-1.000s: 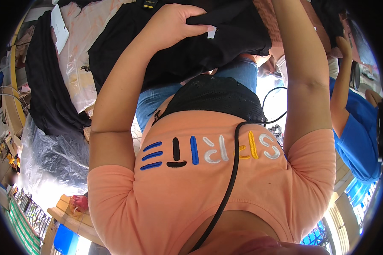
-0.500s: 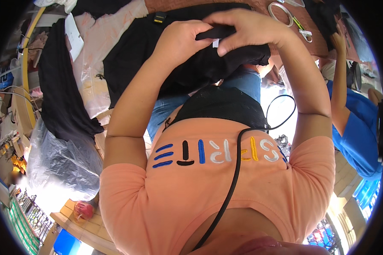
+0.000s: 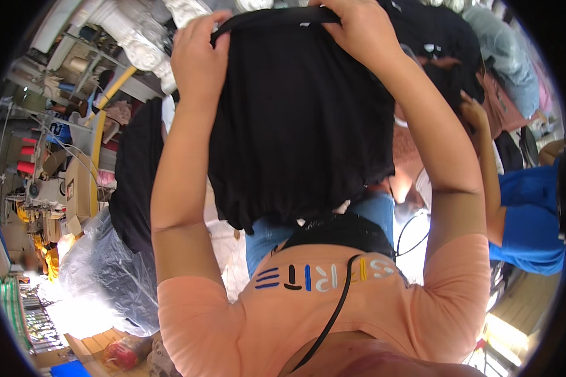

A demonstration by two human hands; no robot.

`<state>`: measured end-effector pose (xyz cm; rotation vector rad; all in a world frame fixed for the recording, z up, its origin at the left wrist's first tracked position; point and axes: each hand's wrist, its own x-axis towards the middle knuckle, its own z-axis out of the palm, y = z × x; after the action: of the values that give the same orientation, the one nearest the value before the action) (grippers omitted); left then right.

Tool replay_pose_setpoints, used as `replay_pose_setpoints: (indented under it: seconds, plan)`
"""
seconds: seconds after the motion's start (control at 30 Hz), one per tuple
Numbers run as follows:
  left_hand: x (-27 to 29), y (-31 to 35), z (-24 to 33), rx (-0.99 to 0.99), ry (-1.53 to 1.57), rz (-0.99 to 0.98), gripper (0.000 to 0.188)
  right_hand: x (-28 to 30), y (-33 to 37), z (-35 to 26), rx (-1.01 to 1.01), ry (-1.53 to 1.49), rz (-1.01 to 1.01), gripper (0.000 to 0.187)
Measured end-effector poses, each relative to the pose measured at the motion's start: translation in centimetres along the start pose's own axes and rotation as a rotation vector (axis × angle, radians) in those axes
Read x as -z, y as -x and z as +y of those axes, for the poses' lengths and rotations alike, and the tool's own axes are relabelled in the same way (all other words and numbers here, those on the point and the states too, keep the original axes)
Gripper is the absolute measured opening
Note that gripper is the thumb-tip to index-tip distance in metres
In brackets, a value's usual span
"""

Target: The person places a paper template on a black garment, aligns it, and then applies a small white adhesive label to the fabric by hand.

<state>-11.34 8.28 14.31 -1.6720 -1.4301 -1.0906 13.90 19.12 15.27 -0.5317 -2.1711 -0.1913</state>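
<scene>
A black garment (image 3: 302, 119) hangs spread out in front of me, held up by its top edge. My left hand (image 3: 198, 60) grips that edge at its left end, fingers closed round the fabric. Toward the right end, my right hand (image 3: 366, 30) pinches the same edge, its fingertips partly cut off by the top of the picture. A small white tag shows just under the edge, near my right hand. The lower hem falls loose and wrinkled over my lap, above my jeans (image 3: 261, 242).
At the right, a co-worker in a blue shirt (image 3: 525, 213) reaches a hand (image 3: 475, 113) toward dark cloth (image 3: 443, 38). A plastic-wrapped bundle (image 3: 506, 53) lies beyond. To my left hang black fabric (image 3: 135, 176) and a clear plastic bag (image 3: 107, 270). A black cable crosses my chest.
Both hands have moved apart and lifted the black garment off the work surface, so it now hangs stretched between them. My view has tilted up, showing more of the surroundings.
</scene>
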Motion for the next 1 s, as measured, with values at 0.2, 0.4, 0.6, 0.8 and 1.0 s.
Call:
replay_pose_setpoints:
  seconds: [0.2, 0.4, 0.6, 0.8, 1.0]
  plan:
    - [0.8, 8.1, 9.7, 0.49, 1.002, -0.418, 0.033, -1.5, 5.4, -1.8, 0.208, -0.08, 0.166, 0.046]
    - [-7.0, 8.3, 7.5, 1.508, 1.533, -0.332, 0.047, -5.6, 9.2, -3.3, 0.194, -0.188, -0.018, 0.037]
    - [-4.3, -11.7, 3.9, 0.751, 1.654, 0.015, 0.034, 1.3, -4.4, -1.8, 0.054, -0.221, 0.194, 0.034]
    - [-1.6, -9.8, 6.5, 0.716, 1.798, -0.041, 0.028, 3.8, -3.3, -2.1, 0.293, 0.137, 0.253, 0.032]
    - [-0.9, 10.7, 12.7, 1.372, 1.591, -0.159, 0.045, -1.9, 15.4, -5.3, 0.179, -0.164, -0.159, 0.026]
